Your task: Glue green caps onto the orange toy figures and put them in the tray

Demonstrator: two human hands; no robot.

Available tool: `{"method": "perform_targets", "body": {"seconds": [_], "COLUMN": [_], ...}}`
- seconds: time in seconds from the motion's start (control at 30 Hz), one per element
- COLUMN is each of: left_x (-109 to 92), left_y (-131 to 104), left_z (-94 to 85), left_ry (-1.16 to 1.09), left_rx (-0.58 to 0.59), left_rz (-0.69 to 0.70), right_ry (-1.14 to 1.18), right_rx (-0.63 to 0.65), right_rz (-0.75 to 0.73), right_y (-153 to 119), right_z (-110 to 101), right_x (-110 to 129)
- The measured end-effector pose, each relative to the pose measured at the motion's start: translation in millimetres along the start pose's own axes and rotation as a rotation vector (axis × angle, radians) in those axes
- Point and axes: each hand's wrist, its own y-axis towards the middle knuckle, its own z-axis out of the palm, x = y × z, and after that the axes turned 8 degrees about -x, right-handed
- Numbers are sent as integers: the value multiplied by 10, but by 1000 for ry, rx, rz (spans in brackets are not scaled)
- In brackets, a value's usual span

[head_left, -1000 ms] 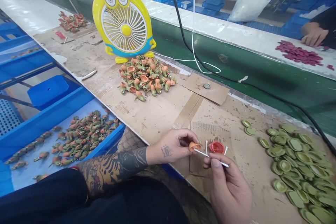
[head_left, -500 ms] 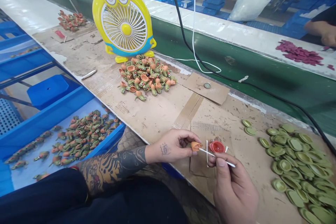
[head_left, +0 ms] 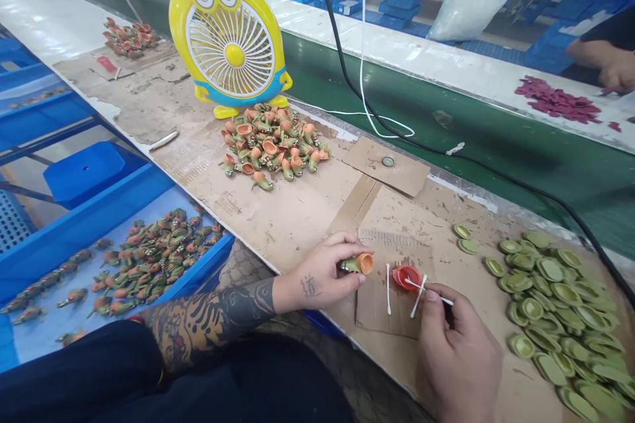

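The left hand (head_left: 322, 274) is closed around a small orange-mouthed figure (head_left: 360, 264), thumb and fingers wrapped about its green body. The figure's long axis runs roughly 9 to 3 o'clock, with its open orange cup facing 3 o'clock, toward the right hand (head_left: 459, 350).

The right hand pinches a white cotton swab (head_left: 429, 291) between thumb and forefinger. The swab's long axis lies about 10 to 4 o'clock, and its far tip rests in or on the red cap (head_left: 407, 276), a shallow dish that sits on a cardboard patch (head_left: 377, 307) of the surface (head_left: 297, 211). Whether the tip touches the contents of the cap cannot be told. Two more swabs (head_left: 387, 287) lie loose beside the cap.

From the swab tip, the figure's cup lies at 9 o'clock, near but apart from the cap. The left hand is the nearer of the two to the figure; the right hand is nearer to the cap.

A pile of like figures (head_left: 272, 145) lies at 11 o'clock before a yellow fan (head_left: 231, 39). Green shells (head_left: 560, 304) are heaped at 3 o'clock. A blue tray (head_left: 74, 231) at 9 o'clock holds more figures.
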Motion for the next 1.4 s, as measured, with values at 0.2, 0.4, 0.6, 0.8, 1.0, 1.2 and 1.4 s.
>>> {"method": "perform_targets", "body": {"seconds": [0.2, 0.4, 0.6, 0.8, 1.0, 1.2, 1.4], "left_x": [56, 66, 21, 0, 16, -44, -97], "left_y": [-68, -62, -46, -43, -38, -27, -25], "left_z": [42, 27, 17, 10, 15, -1, -32], "left_ry": [-85, -48, -55, -41, -48, -38, -4], "left_rx": [-31, -17, -12, 2, 1, 32, 47], "left_rz": [-105, -80, -66, -76, -68, -8, 33], "right_ry": [21, 261, 579, 623, 553, 505, 610], "right_rx": [47, -71, 45, 140, 135, 101, 52], "right_rz": [-36, 150, 168, 171, 145, 127, 164], "right_y": [25, -79, -202, -229, -206, -213, -220], "right_z": [35, -65, 1, 127, 125, 156, 101], "right_x": [18, 210, 346, 280, 262, 224, 300]}}
